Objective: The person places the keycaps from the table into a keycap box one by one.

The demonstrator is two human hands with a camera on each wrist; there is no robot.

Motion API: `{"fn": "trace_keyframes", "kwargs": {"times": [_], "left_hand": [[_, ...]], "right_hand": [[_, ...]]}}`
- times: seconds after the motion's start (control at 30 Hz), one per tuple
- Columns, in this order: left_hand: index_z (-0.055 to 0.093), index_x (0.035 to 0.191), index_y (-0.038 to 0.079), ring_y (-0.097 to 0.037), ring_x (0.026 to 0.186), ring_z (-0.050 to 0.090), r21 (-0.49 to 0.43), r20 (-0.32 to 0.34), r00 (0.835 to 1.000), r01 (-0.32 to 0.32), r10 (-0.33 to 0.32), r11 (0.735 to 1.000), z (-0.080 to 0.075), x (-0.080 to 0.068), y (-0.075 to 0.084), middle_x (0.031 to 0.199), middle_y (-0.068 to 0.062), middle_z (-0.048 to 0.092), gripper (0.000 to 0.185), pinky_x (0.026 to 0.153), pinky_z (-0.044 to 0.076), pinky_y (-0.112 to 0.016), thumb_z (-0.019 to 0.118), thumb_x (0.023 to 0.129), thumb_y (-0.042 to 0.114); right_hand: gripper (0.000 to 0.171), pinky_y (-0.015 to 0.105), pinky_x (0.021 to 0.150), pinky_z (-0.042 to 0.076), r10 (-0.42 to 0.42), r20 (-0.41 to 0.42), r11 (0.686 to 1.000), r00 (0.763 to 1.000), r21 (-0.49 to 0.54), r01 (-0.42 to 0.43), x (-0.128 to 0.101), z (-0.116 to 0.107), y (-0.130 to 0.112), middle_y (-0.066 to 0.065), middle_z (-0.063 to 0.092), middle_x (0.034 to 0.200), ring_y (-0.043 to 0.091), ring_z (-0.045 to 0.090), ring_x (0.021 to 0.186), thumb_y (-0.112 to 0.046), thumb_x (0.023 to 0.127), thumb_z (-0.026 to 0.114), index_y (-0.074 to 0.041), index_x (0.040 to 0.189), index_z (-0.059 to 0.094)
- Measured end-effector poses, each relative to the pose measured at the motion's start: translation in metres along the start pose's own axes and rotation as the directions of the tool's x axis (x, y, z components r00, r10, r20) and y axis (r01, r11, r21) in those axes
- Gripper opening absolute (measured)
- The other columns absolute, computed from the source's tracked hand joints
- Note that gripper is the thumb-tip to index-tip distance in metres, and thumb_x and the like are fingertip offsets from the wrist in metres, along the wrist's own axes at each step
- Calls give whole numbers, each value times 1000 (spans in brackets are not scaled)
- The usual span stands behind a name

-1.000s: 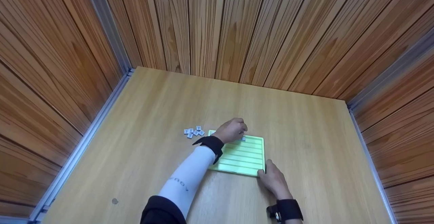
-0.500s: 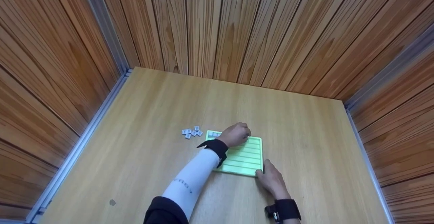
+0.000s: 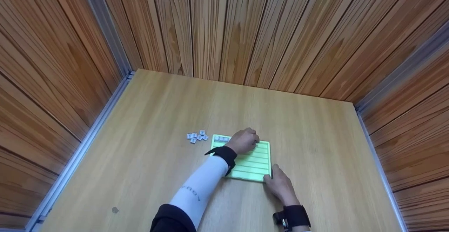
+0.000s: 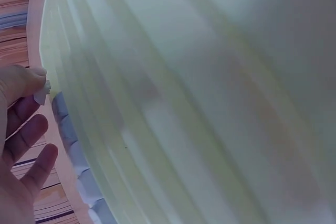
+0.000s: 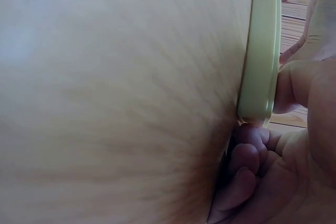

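Observation:
My left hand (image 3: 242,141) is over the far edge of a light green ridged tray (image 3: 250,168). In the left wrist view its thumb and index finger pinch a small pale tile (image 4: 41,94), above the end of a row of tiles (image 4: 80,156) set along the tray's far groove. The other fingers are loosely bent. At the near right corner of the tray, my right hand (image 3: 280,186) grips the rim (image 5: 260,51), with thumb and bent fingers against it. Part of the tile row hides behind the left hand in the head view.
Several loose pale tiles (image 3: 199,137) lie on the wooden table (image 3: 168,105) left of the tray. A dark round spot (image 3: 115,210) marks the table at the near left. Wood-plank walls (image 3: 207,25) enclose the back and sides.
My left hand has lowered slightly toward the tray's far groove and shifted a little right relative to the tray, uncovering tiles at its left end. My right hand stays at the corner.

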State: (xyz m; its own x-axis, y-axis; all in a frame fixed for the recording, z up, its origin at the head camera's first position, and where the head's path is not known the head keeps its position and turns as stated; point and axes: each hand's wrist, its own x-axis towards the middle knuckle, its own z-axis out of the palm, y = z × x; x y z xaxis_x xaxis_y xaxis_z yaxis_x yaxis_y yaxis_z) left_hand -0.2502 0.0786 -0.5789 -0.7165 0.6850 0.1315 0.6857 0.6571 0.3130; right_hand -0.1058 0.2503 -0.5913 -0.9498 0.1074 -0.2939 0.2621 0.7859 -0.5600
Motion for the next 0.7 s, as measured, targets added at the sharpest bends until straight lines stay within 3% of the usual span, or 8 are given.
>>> {"fn": "trace_keyframes", "kwargs": {"times": [0.37, 0.7], "left_hand": [[80, 107, 18, -13, 99, 63, 11, -2, 1000, 1, -1, 1000, 6, -2, -4, 105, 3, 72, 17, 83, 52, -21, 71, 93, 13], [79, 106, 17, -14, 101, 63, 27, 10, 1000, 7, -7, 1000, 1, -1, 0, 104, 2, 71, 18, 83, 54, -25, 70, 92, 10]], "right_hand": [[14, 34, 62, 34, -27, -21, 999, 999, -18, 26, -2, 1, -1, 5, 44, 84, 23, 43, 75, -14, 92, 59, -6, 96, 48], [14, 33, 61, 34, -21, -15, 1000, 1000, -24, 20, -1, 0, 0, 5, 42, 83, 23, 43, 73, -15, 92, 57, -7, 95, 47]]}}
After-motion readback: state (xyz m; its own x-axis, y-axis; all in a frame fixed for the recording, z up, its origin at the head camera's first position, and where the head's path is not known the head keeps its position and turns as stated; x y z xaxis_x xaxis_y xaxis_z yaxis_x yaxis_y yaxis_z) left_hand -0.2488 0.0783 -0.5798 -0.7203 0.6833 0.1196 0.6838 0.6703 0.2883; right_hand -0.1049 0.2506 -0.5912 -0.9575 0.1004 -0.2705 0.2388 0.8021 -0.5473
